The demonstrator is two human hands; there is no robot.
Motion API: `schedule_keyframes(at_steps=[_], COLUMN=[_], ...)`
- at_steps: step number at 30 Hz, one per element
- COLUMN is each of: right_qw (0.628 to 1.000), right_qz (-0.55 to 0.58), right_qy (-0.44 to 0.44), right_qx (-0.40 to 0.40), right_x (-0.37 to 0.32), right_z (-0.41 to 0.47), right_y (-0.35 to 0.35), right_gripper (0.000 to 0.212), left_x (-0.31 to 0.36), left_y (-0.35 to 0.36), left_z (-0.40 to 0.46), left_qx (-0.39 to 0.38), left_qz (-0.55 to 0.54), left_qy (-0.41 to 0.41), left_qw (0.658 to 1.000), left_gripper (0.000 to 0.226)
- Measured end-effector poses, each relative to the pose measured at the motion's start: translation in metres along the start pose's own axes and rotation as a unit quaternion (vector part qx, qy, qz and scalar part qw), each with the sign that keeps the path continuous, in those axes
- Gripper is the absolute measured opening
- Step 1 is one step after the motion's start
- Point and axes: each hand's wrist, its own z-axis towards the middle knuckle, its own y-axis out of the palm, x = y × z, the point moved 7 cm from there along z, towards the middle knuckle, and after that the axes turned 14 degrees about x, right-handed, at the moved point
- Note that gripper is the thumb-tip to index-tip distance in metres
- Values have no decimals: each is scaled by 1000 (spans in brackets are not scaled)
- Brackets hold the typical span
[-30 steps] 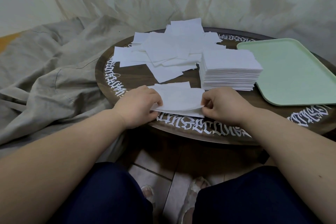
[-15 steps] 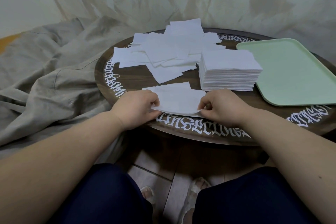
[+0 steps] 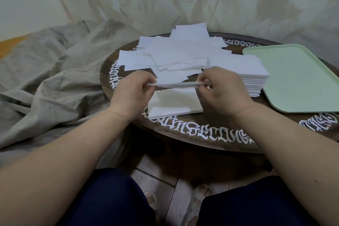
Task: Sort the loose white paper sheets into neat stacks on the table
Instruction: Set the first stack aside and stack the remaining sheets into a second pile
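A thin bundle of white paper sheets (image 3: 176,84) is held edge-on above the table, pinched at its left end by my left hand (image 3: 133,91) and at its right end by my right hand (image 3: 223,88). Below it a small flat stack of sheets (image 3: 174,103) lies near the front of the round dark table (image 3: 211,130). A loose heap of white sheets (image 3: 174,53) covers the table's back. A tall neat stack (image 3: 253,71) stands to the right, partly behind my right hand.
A pale green tray (image 3: 300,77) lies on the table's right side, touching the tall stack. Crumpled beige cloth (image 3: 45,71) spreads to the left and hangs behind. White lettering rings the table's rim. My knees and feet show below over tiled floor.
Both hands have risen from the table's front edge with a thin bundle of sheets, now held edge-on. A small flat stack lies uncovered beneath.
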Motion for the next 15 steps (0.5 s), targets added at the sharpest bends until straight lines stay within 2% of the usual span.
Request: schedule_keyframes(at_steps=[2,3,5,7,9,12,15], right_qw=[996,995,999,997,991,989,986], right_qz=[36,47,42,16,4,10,1], right_qy=[-27,-31,-27,-17,-4,10,-2], right_qx=[79,79,19,-78,-131,-147,-165], right_x=[-12,-14,-9,1,9,12,10], right_z=[10,10,2,-13,-23,-25,-26], right_y=[-3,2,22,42,51,51,51], right_gripper=[6,7,7,11,13,13,14], left_x=[-3,-5,-13,-21,-22,-17,-18], left_y=[-9,-11,-5,5,14,23,25], left_z=[4,3,-7,-20,-28,-31,-33], left_qx=[43,39,-28,-123,-182,-227,-239], left_qz=[-7,-5,12,32,42,52,59], left_qy=[17,28,30,-2,-11,7,5], left_qw=[999,999,999,992,982,972,969], left_gripper=[10,10,8,9,9,9,16])
